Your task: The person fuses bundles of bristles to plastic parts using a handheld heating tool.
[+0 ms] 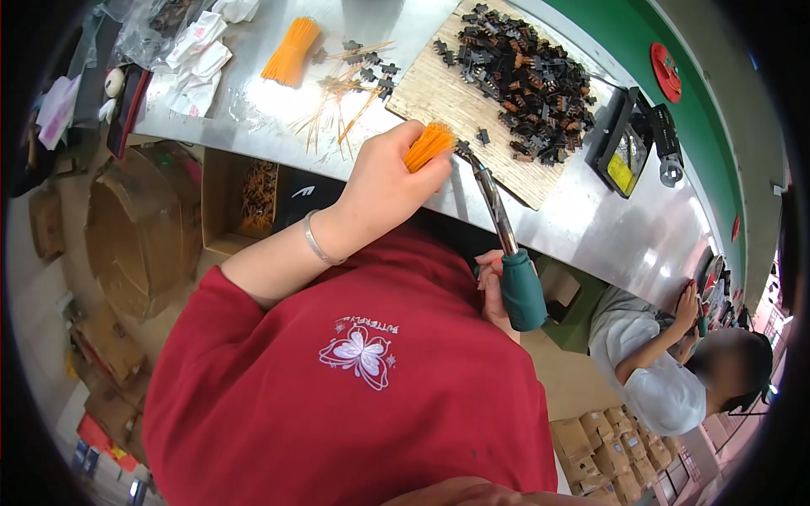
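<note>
My left hand [380,181] is closed around a bundle of thin orange wires [429,148], held over the front edge of the metal table. My right hand [494,291], partly hidden behind the green handle, grips a soldering iron [498,207]. The iron's tip meets or nearly meets a small dark part beside the bundle's end; whether they touch I cannot tell. Beyond my hands, a wooden board [426,88] carries a heap of small black connectors [540,93]. Loose orange wires [329,110] with a few black connectors lie left of the board.
A second orange wire bundle [291,52] and crumpled white tissues [198,67] are on the metal table [253,118]. A black tray with a yellow sponge [621,173] stands at right. Below are cardboard boxes [139,228]. Another person [645,354] works farther right.
</note>
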`<state>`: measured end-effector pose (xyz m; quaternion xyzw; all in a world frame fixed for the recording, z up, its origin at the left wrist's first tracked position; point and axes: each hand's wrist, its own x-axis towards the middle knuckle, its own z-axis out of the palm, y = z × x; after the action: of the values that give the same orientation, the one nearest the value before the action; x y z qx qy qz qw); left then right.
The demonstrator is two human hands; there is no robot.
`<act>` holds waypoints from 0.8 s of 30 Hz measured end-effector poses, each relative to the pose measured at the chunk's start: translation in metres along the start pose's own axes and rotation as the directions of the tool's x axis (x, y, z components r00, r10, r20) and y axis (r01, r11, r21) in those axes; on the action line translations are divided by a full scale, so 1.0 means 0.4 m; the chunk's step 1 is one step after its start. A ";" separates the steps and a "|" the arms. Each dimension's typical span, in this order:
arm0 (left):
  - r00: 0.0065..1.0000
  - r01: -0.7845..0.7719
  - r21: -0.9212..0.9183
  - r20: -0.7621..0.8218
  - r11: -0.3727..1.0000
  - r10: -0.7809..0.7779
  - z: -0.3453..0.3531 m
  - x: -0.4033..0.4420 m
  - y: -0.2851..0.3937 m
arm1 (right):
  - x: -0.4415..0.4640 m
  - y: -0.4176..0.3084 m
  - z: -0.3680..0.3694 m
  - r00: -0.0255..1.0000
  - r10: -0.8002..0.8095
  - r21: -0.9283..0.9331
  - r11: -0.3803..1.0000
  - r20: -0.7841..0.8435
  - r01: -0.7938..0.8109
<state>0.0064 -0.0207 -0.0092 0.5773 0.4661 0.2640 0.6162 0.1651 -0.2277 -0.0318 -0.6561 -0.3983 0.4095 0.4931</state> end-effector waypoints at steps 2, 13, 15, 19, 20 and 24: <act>1.000 -0.012 0.089 0.021 0.996 0.010 0.000 0.001 -0.006 | -0.001 0.001 0.000 1.000 -0.004 -0.008 1.000 -0.006 0.004; 1.000 -0.021 0.119 0.018 0.993 0.019 0.001 0.003 -0.009 | 0.001 0.018 0.004 0.998 -0.057 -0.071 0.996 0.019 0.059; 1.000 -0.028 0.122 0.015 0.992 0.026 0.002 0.004 -0.013 | 0.012 0.003 0.020 0.998 -0.047 -0.109 0.993 -0.050 0.041; 1.000 -0.030 0.154 0.008 0.988 0.029 0.003 0.004 -0.009 | 0.020 -0.017 0.032 0.992 -0.010 -0.085 0.996 -0.124 -0.001; 1.000 -0.029 0.153 0.007 0.988 0.028 0.003 0.004 -0.009 | 0.015 -0.010 0.027 0.992 -0.010 -0.085 0.996 -0.123 -0.001; 0.999 -0.044 0.177 0.009 0.983 0.044 0.002 0.004 -0.009 | 0.002 0.002 0.013 1.000 0.007 -0.018 1.000 0.029 -0.007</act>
<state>0.0070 -0.0203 -0.0134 0.6407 0.4734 0.2337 0.5575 0.1604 -0.2255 -0.0337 -0.6559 -0.4066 0.4172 0.4801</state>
